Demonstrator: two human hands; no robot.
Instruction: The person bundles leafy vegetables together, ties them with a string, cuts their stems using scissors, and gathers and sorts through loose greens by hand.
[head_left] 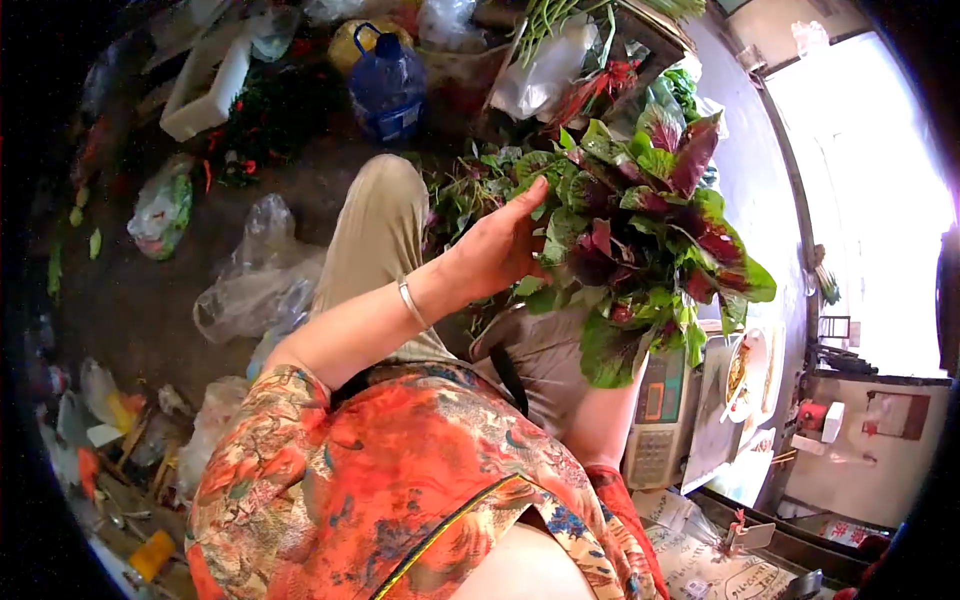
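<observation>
A big bunch of red-and-green leafy greens (650,235) is held up at the upper right of centre. My left hand (505,235), with a bracelet at the wrist, is at the bunch's left side. Its thumb points up along the leaves, and its fingers curl in against them, partly hidden. From the lower right my right forearm (605,420) reaches up under the bunch; the leaves cover my right hand. More loose leafy stems (470,190) lie behind my left hand, beside my knee (385,200).
A blue jug (388,90) stands beyond my knee. Plastic bags (255,270) and a white foam box (208,85) lie on the floor at left. At right are a scale with a keypad (655,455) and a plate of food (745,375). A crate with vegetables (640,25) is at the top.
</observation>
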